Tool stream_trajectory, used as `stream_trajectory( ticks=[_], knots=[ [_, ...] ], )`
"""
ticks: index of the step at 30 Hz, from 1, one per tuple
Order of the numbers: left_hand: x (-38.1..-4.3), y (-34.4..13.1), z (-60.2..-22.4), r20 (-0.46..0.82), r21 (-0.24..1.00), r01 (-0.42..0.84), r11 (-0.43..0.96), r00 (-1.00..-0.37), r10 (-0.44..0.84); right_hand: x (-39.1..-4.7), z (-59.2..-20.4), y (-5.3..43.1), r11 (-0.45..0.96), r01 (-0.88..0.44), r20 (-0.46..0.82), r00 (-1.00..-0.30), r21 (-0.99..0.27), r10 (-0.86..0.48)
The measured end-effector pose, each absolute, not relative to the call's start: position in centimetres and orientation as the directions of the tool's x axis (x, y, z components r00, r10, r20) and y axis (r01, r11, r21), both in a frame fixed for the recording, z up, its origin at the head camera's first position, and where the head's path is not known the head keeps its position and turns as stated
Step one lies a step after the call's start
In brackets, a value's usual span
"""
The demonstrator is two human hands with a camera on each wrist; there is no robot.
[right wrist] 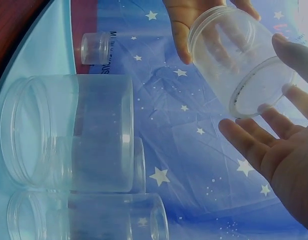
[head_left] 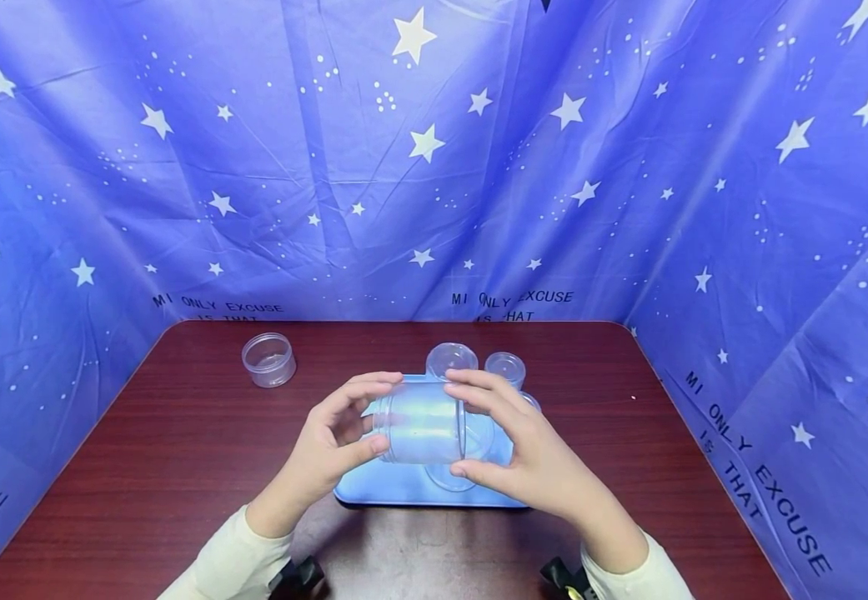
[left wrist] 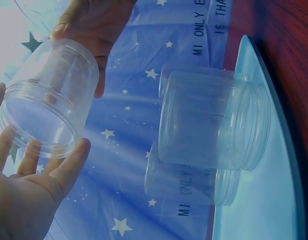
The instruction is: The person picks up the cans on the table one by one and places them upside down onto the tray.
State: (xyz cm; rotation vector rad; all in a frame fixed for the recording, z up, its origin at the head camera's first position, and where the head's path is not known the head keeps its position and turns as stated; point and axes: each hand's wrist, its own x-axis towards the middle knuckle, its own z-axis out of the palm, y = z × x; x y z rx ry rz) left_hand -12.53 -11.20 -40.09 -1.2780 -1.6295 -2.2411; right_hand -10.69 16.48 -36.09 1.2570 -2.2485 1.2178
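A clear plastic jar is held on its side above a light blue tray. Its threaded open mouth points left, its base right. My left hand grips the mouth end, thumb in front and fingers behind. With thumb and fingertips, my right hand holds the base end. Both wrist views show the jar tilted between the two hands. Several more clear jars stand on the tray, among them a wide one with its threaded neck down against the tray.
Apart from the others, a short clear container sits at the back left of the dark red wooden table. Behind the tray show a round clear jar and a smaller one. Blue star-printed curtains enclose the table.
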Motion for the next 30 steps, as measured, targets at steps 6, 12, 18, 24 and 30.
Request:
stream_trajectory(
  ticks=[6,12,18,24,30],
  knots=[
    [-12.54,-11.19,-40.07,0.660,0.747,0.504,-0.434,-0.644,0.387,-10.73,-36.15,16.38,0.191,-0.804,0.616,-0.563,-0.564,-0.550],
    [-12.60,-11.26,-40.14,0.652,0.755,0.502,-0.422,-0.646,0.398,-10.79,-36.07,16.41,0.188,-0.807,0.624,-0.560,-0.560,-0.545],
    [-12.61,-11.43,-40.08,0.651,0.758,0.526,-0.386,-0.644,0.401,-10.86,-36.08,16.34,0.178,-0.813,0.632,-0.551,-0.555,-0.546],
    [-12.59,-11.60,-39.91,0.651,0.759,0.537,-0.369,-0.640,0.407,-10.86,-36.08,16.29,0.181,-0.815,0.636,-0.549,-0.550,-0.543],
    [-12.75,-11.91,-39.89,0.641,0.768,0.534,-0.354,-0.647,0.413,-10.82,-36.09,16.30,0.198,-0.815,0.638,-0.556,-0.545,-0.533]
  ],
)
